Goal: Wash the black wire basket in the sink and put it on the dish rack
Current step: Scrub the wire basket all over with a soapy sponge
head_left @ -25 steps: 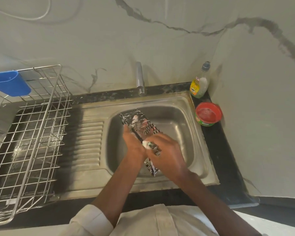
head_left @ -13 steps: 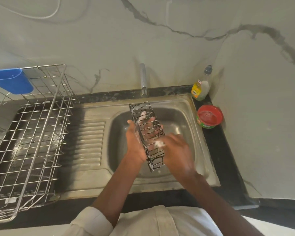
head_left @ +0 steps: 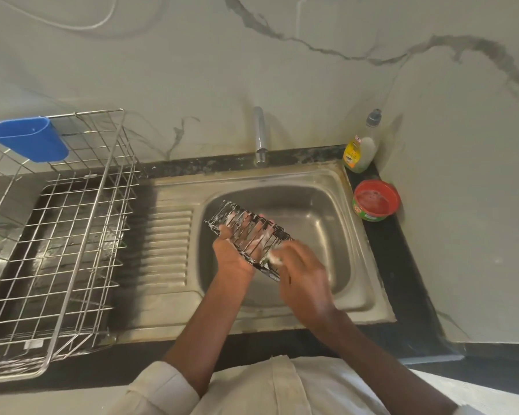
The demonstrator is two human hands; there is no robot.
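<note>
Marble-veined wall fills the upper frame above a dark desk [head_left: 402, 265]. At far left the dish rack [head_left: 57, 235] stands open-topped beside the sink, presumably ready to take the washed piece, with 1 blue cup [head_left: 27, 139] hung on its upper-left rim. Mid-frame, the tap [head_left: 260, 136] rises behind the steel sink [head_left: 351, 235]. Over the basin the black wire basket [head_left: 249, 232], streaked with white suds, is held tilted, likely so its wires can be reached. The left hand [head_left: 232, 256] supports it from below, fingers visible through the wires, its grip wrapped around the frame. The right hand [head_left: 303, 274], blurred, pinches a small sudsy scrubber [head_left: 274, 256] against the basket's near end. At right stand 1 soap bottle [head_left: 360, 148] and 1 red tub [head_left: 376, 200].
</note>
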